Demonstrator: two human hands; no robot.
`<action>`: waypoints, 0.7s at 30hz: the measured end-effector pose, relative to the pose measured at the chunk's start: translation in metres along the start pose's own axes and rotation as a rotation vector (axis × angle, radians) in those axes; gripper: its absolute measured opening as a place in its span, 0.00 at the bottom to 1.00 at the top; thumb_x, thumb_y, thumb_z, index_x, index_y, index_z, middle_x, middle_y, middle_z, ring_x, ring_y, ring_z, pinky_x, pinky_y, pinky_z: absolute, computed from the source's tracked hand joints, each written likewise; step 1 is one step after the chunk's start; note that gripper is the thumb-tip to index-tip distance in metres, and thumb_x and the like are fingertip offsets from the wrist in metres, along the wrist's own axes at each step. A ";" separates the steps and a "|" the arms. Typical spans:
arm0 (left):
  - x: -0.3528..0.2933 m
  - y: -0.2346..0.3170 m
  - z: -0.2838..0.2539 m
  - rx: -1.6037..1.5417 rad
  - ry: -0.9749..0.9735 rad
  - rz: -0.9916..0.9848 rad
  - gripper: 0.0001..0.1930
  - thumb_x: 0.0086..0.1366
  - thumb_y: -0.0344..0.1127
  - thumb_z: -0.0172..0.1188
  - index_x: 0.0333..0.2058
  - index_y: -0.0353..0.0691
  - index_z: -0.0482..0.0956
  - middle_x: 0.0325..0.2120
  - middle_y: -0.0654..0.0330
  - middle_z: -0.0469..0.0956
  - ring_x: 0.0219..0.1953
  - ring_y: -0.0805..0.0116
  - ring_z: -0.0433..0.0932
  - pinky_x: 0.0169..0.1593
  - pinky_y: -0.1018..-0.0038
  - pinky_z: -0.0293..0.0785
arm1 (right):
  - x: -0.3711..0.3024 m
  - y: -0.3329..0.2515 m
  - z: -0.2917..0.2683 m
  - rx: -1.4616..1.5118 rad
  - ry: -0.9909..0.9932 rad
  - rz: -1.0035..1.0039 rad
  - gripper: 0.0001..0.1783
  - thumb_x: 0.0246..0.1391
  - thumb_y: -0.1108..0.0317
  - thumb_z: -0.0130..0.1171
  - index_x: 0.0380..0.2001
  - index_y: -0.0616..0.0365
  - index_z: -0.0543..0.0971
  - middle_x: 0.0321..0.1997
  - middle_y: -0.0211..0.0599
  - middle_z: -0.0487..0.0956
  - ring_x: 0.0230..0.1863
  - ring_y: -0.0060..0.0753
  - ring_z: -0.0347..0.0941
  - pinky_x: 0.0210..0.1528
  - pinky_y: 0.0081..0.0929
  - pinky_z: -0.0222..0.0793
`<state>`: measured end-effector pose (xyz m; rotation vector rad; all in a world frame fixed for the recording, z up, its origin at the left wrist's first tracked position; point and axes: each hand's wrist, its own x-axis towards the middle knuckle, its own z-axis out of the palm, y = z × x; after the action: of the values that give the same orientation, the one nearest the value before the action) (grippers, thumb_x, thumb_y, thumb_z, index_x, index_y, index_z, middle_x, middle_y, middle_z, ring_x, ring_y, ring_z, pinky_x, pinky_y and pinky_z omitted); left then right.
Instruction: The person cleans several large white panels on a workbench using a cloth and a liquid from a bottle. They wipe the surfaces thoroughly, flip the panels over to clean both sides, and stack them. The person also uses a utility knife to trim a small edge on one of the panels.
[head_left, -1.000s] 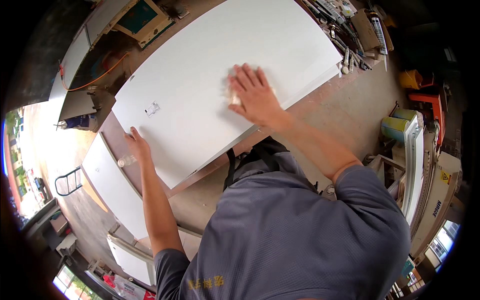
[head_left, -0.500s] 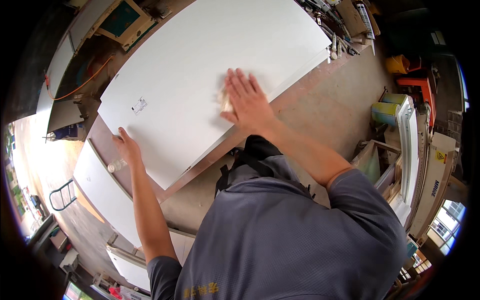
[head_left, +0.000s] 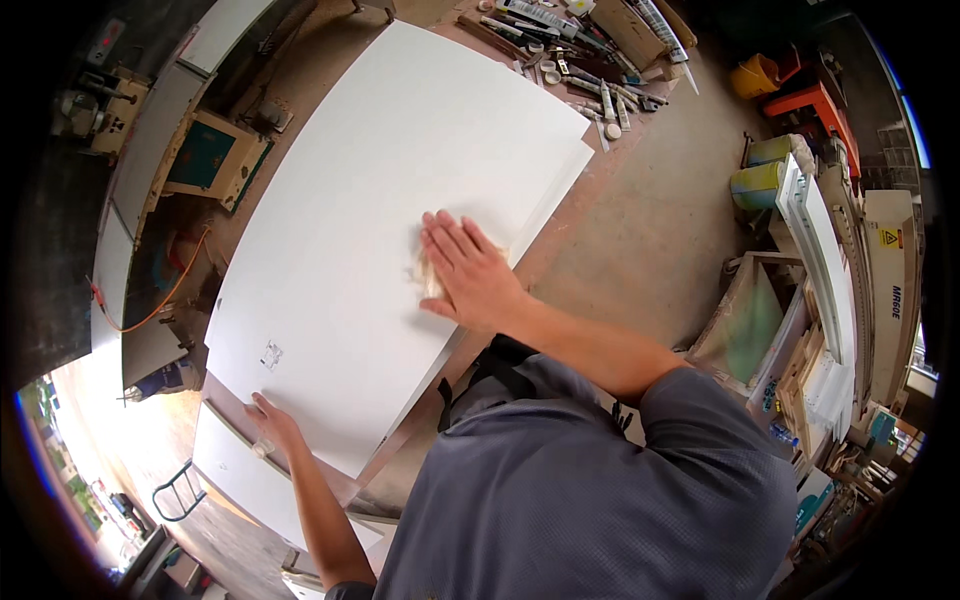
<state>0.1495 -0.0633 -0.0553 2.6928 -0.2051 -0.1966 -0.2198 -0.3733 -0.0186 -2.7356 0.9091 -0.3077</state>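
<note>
A large white panel [head_left: 400,150] lies flat on a worktable, with a small printed label [head_left: 271,354] near its left end. My right hand [head_left: 468,272] is spread flat on the panel near its close edge, pressing a cream-coloured cloth [head_left: 428,285] against the surface. Most of that cloth is hidden under the palm. At the panel's near left corner my left hand [head_left: 276,424] grips the edge, fingertips at the rim; part of its fingers is out of sight.
Tubes, pens and small caps [head_left: 600,95] crowd the table's far right end. A second white panel [head_left: 235,450] lies lower left. Yellow-green drums [head_left: 757,185], a yellow bucket [head_left: 755,76] and a wooden frame [head_left: 745,310] stand on the right. An orange hose [head_left: 170,318] hangs left.
The view has shifted, so the panel sits lower in the picture. My right hand and the cloth have slid slightly across the panel, away from my left hand, which stays at the corner.
</note>
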 end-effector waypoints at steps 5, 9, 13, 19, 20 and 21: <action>0.003 -0.009 0.000 0.012 -0.006 -0.021 0.44 0.77 0.62 0.42 0.72 0.24 0.53 0.70 0.30 0.60 0.69 0.36 0.65 0.71 0.54 0.62 | 0.033 0.113 -0.031 -0.124 0.072 0.226 0.49 0.69 0.35 0.42 0.73 0.71 0.57 0.80 0.54 0.54 0.82 0.53 0.44 0.82 0.48 0.38; 0.007 -0.015 0.002 0.003 -0.016 -0.050 0.45 0.77 0.64 0.41 0.72 0.24 0.53 0.70 0.31 0.59 0.69 0.35 0.65 0.71 0.55 0.62 | 0.053 0.203 -0.035 -0.222 0.262 0.518 0.51 0.68 0.34 0.43 0.72 0.74 0.57 0.80 0.62 0.52 0.82 0.60 0.43 0.82 0.50 0.37; 0.007 -0.018 -0.001 0.026 -0.023 -0.056 0.46 0.77 0.66 0.39 0.73 0.26 0.54 0.70 0.32 0.59 0.68 0.35 0.66 0.70 0.53 0.62 | 0.038 0.104 -0.027 0.052 0.019 0.106 0.52 0.67 0.32 0.44 0.71 0.73 0.59 0.79 0.59 0.56 0.81 0.56 0.47 0.81 0.50 0.40; 0.003 -0.002 -0.003 0.100 -0.037 -0.104 0.45 0.77 0.64 0.41 0.73 0.24 0.51 0.72 0.34 0.56 0.71 0.38 0.62 0.73 0.58 0.59 | 0.064 0.215 -0.042 -0.209 0.216 0.483 0.52 0.67 0.32 0.44 0.72 0.73 0.57 0.80 0.61 0.53 0.82 0.59 0.44 0.82 0.49 0.38; 0.008 -0.012 0.002 0.103 -0.035 -0.094 0.45 0.78 0.64 0.41 0.73 0.24 0.51 0.73 0.34 0.55 0.72 0.38 0.61 0.73 0.57 0.58 | 0.063 0.193 -0.040 -0.189 0.189 0.464 0.52 0.67 0.32 0.45 0.72 0.73 0.58 0.80 0.61 0.53 0.82 0.59 0.45 0.82 0.49 0.38; 0.013 -0.025 0.003 0.109 -0.031 -0.085 0.45 0.78 0.64 0.40 0.73 0.25 0.51 0.73 0.34 0.54 0.72 0.38 0.60 0.73 0.57 0.58 | 0.053 0.152 -0.038 -0.081 0.094 0.315 0.53 0.66 0.32 0.46 0.72 0.72 0.59 0.79 0.60 0.54 0.82 0.57 0.46 0.82 0.49 0.38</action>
<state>0.1648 -0.0442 -0.0707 2.8106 -0.1132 -0.2604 -0.2732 -0.5299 -0.0206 -2.6100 1.3842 -0.3463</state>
